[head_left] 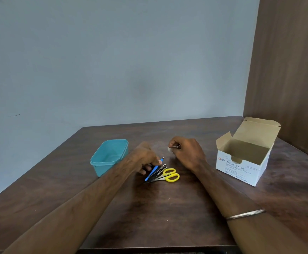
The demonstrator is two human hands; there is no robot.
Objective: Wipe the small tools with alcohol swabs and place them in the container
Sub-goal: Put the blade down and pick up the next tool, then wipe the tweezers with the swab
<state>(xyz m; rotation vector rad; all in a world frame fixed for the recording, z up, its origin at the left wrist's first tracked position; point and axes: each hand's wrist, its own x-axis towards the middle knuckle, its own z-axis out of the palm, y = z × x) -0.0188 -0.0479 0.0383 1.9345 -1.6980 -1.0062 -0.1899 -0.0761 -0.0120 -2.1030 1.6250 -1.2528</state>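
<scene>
My left hand (146, 157) pinches a thin blue-handled tool (154, 169) near its upper end, the tool slanting down to the table. Right beside it lie a metal nail clipper (162, 170) and yellow-handled scissors (169, 175). My right hand (187, 153) hovers just right of them, fingers curled round a small white swab (169, 149) and what looks like a bit of its wrapper. A teal plastic container (109, 156) stands open and empty to the left of my left hand.
An open white cardboard box of alcohol swabs (245, 156) stands at the right on the dark wooden table (168, 208). A wooden panel (287, 70) rises behind it; a plain wall runs along the table's far edge.
</scene>
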